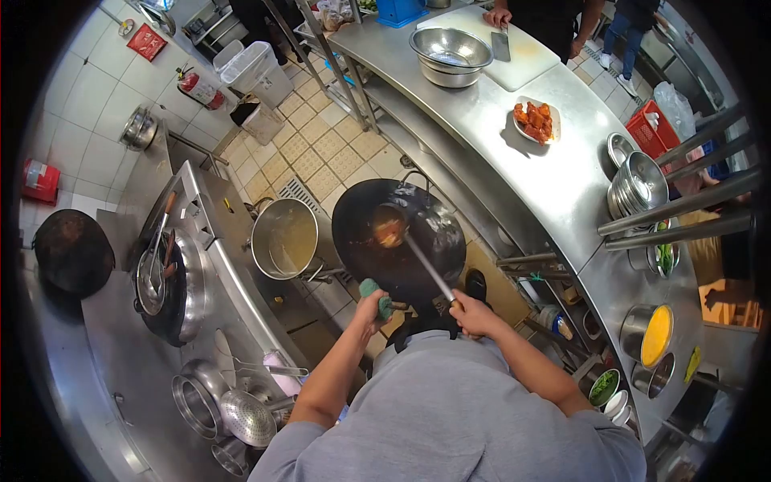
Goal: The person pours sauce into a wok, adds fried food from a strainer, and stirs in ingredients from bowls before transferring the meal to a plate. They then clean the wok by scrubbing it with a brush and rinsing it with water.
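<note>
Nearest, both hands work in front of the grey shirt (450, 402). The left hand (372, 308) is closed around a green cloth (377, 297) at the near side of a large dark wok (361, 253); a stub of brownish handle shows just beside the cloth. The right hand (475, 315) grips the end of a long-handled ladle (428, 267), whose bowl, with orange-brown food in it, is over the inside of the wok. The wok lies just ahead of the hands, its near rim between them and the rest of it reaching away; whether anything bears it from below is hard to tell.

On the left, the wok's rim comes close to a deep metal pot (285, 241), leaving little room there. Past the pot runs the steel surface (104, 337), with a second wok (165, 305) and strainers (249, 418). On the right, a narrow gap parts the wok from the edge of the curved surface (554, 181), with shelving below.

Beyond the wok's far loop handle, tiled floor (321, 153) gives more room. Farther along the curved surface are a dish of red food (536, 122), stacked steel bowls (451, 56) and a cutting board (522, 60), where another person's hand (498, 16) holds a cleaver (500, 44).
</note>
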{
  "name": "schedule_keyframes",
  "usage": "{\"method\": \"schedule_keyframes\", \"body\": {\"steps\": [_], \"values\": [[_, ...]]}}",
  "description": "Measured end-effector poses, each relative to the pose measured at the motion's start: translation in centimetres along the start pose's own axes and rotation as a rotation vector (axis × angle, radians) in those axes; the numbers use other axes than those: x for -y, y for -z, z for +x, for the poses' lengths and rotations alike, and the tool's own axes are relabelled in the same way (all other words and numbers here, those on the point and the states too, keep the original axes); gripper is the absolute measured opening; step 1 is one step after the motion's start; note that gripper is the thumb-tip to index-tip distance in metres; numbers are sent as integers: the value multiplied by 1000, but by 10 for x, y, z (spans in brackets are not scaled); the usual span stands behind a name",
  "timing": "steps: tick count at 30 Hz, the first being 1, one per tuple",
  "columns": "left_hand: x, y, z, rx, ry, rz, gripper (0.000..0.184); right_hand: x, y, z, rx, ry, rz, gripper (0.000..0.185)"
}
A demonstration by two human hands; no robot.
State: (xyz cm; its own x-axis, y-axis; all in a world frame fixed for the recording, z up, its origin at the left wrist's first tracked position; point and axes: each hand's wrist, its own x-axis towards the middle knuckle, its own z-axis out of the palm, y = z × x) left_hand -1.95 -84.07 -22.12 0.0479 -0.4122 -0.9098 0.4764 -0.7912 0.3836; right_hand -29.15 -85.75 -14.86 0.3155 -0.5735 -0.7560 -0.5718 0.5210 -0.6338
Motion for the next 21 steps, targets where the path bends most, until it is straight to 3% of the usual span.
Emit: {"method": "schedule_keyframes", "body": {"steps": [1,3,4,6,7,11,13,15,17,21], "values": [[0,-4,11,-1,-18,30,22,-1,10,-5,1,0,7,54],[3,-4,24,-17,-8,24,21,-26,40,-15,631,-179,852,47],[3,-5,24,-39,-29,35,20,-47,46,-20,632,-177,858,47],[1,-5,25,-58,-52,44,20,-92,43,-28,833,-197,1229,42],[1,3,23,-72,-37,30,20,-94,38,-25,835,-198,1228,42],[-12,28,3,-75,39,-18,21,-79,32,-11,725,-234,1170,44],[-13,44,-10,-54,21,-54,22,-56,50,-16,570,-163,907,46],[-15,54,-27,30,11,-39,27,-26,64,-26,230,-123,442,49],[-20,49,-45,-51,-6,34,26,2,62,-35,-69,18,-170,50],[-23,40,-38,-61,-134,103,22,12,31,-24,-110,-45,-173,50]]}}
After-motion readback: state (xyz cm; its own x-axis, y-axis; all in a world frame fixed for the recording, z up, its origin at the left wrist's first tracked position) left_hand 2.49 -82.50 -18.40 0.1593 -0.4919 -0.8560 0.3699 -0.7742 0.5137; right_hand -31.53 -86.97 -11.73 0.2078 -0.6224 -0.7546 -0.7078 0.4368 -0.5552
